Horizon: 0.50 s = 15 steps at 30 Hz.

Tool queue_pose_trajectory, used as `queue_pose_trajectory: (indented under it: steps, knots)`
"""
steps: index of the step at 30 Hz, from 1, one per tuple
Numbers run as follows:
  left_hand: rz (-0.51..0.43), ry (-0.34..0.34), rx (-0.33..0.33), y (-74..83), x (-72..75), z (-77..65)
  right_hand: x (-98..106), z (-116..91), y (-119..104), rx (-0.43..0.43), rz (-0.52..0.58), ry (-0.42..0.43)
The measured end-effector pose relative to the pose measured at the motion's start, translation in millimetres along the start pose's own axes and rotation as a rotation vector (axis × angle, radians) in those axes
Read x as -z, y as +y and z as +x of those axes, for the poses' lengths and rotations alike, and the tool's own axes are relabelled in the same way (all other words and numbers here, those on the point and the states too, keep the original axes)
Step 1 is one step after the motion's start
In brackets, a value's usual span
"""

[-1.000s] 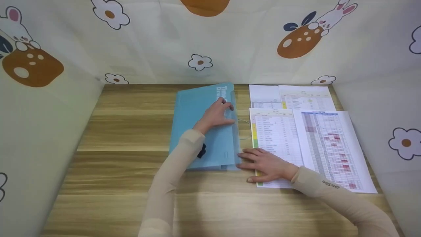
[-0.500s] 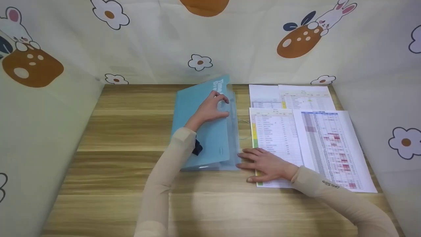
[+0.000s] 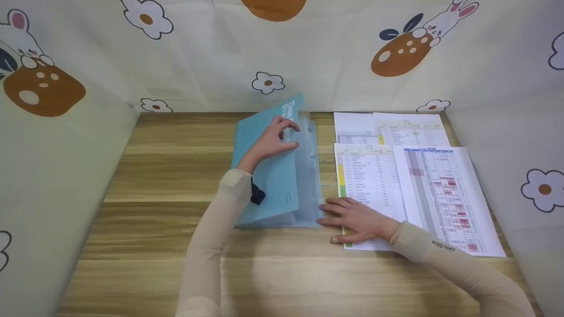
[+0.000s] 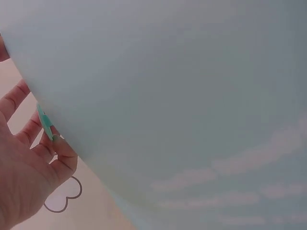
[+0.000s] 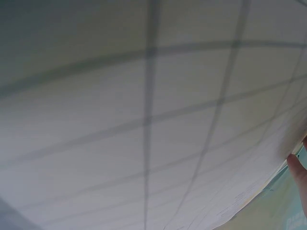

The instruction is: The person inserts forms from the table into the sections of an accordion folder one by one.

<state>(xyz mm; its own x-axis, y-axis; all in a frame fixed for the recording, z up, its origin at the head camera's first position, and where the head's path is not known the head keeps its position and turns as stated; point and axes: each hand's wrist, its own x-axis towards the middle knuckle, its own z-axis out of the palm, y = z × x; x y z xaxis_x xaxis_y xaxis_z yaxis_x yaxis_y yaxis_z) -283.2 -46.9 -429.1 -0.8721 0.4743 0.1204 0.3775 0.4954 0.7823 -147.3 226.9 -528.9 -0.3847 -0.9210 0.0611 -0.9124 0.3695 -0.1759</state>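
A light blue plastic folder (image 3: 269,193) with white lettering lies at the middle of the table, its front cover raised at a slant. Beneath the cover show translucent inner pages (image 3: 307,185). My left hand (image 3: 271,140) holds the cover by its right edge; in the left wrist view the fingers (image 4: 64,160) curl at the edge of the cover (image 4: 168,96). Spread flat, my right hand (image 3: 359,220) rests on a printed sheet (image 3: 372,176), fingertips right at the folder's lower right edge. In the right wrist view the sheet (image 5: 115,134) fills most of the frame.
More printed table sheets lie on the right: one with red cells (image 3: 440,198) and two behind (image 3: 410,132). A thin elastic cord (image 3: 327,161) loops out from the folder's right side. A dark piece (image 3: 257,194) sits by the left sleeve. Patterned cloth walls (image 3: 330,53) enclose the table.
My left hand has moved left and up with the cover's edge, lifting the cover and baring more of the inner pages. The right hand has stayed in place.
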Motion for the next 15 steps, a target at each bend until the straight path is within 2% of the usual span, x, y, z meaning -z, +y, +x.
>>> queue_pose_trajectory:
  steps: [6,15]
  knots:
    - [-0.016,-0.004,0.024,-0.3,6.2,-1.0,0,0,0,0.006,-0.006,0.010]
    - [-0.089,0.008,0.021,-1.8,16.8,-4.6,0,0,-1,-0.003,-0.005,0.006]
